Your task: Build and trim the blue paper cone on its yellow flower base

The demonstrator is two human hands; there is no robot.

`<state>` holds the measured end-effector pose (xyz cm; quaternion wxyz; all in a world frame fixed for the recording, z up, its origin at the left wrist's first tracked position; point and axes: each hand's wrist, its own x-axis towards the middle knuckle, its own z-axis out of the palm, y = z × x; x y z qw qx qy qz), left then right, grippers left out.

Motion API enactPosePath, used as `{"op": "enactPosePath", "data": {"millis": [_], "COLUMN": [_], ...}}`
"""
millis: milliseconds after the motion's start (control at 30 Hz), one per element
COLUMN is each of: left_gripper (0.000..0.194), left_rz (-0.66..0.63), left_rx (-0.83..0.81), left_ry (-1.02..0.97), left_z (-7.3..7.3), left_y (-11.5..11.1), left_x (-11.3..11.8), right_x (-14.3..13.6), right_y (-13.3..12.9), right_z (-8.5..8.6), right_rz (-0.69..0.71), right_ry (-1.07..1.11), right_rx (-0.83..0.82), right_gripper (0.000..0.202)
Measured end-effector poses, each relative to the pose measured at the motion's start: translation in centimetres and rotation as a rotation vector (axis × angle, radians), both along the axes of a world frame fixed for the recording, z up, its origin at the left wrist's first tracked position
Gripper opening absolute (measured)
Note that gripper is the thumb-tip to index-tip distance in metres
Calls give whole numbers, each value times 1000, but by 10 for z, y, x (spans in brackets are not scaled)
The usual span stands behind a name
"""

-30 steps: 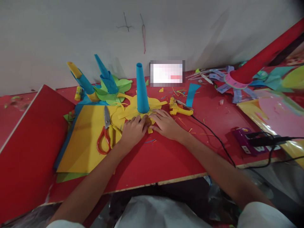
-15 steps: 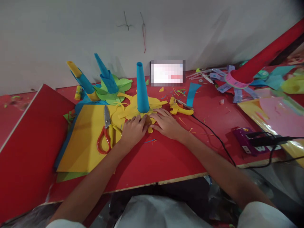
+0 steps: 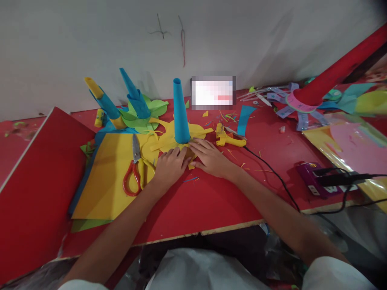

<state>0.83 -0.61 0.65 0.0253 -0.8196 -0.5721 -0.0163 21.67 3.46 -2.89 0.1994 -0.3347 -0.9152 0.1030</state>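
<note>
Yellow paper flower (image 3: 166,137): on the red surface (image 3: 193,213), toward 12 o'clock.
Left hand (image 3: 171,165): at the flower's 7 o'clock, fingers bent; whether its grip pinches paper cannot be told.
Right hand (image 3: 209,160): at 5 o'clock, fingers extended over the paper; grip likewise unclear.
Near edge (image 3: 191,165): apparently being pressed down; the next move likely calls for steady, even pressure.
Blue cone (image 3: 181,114): upright at the flower's centre.

The right hand (image 3: 213,160) is shifting slightly inward, its fingertips (image 3: 191,145) now reaching closer to the foot of the blue cone (image 3: 181,114) than a second ago. In the gap beside the left hand (image 3: 169,167), where a brownish patch was showing, the yellow paper (image 3: 196,131) is now showing instead.
</note>
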Motion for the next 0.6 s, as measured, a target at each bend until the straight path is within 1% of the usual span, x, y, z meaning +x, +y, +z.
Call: {"op": "enactPosePath", "data": {"millis": [267, 600], "left_gripper": [39, 39], "left_rz": [-8, -10], "left_rx": [28, 43], "left_ry": [-15, -18], "left_z": [-1, -3], "left_y": [0, 1], "left_x": [-1, -1], "right_x": [-2, -2], "right_y": [1, -1], "right_z": [-1, -1], "right_rz": [17, -3], "right_ry": [-29, -56], "right_rx": [44, 53], "right_gripper": [81, 71]}}
